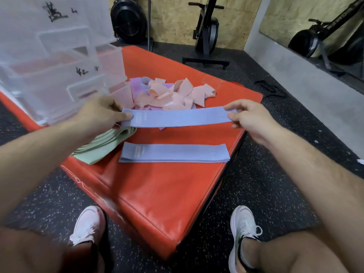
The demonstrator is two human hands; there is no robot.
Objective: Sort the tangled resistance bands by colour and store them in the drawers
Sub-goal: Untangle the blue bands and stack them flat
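A blue resistance band point(180, 117) is stretched flat in the air between my hands. My left hand point(102, 113) pinches its left end and my right hand point(249, 117) pinches its right end. Below it, a neat stack of blue bands point(174, 153) lies on the red mat point(161, 194). A pile of green bands point(104, 144) lies left of that stack, partly under my left forearm. Behind the held band sits a tangled heap of peach and purple bands point(171, 93). Clear plastic drawers point(59, 75) stand at the back left, with two of them pulled out.
My two white shoes point(87, 225) point(243, 229) rest on the speckled black floor beside the mat's near corner. Exercise machines point(206, 34) stand against the plywood wall behind. A grey concrete ledge point(305, 79) runs along the right.
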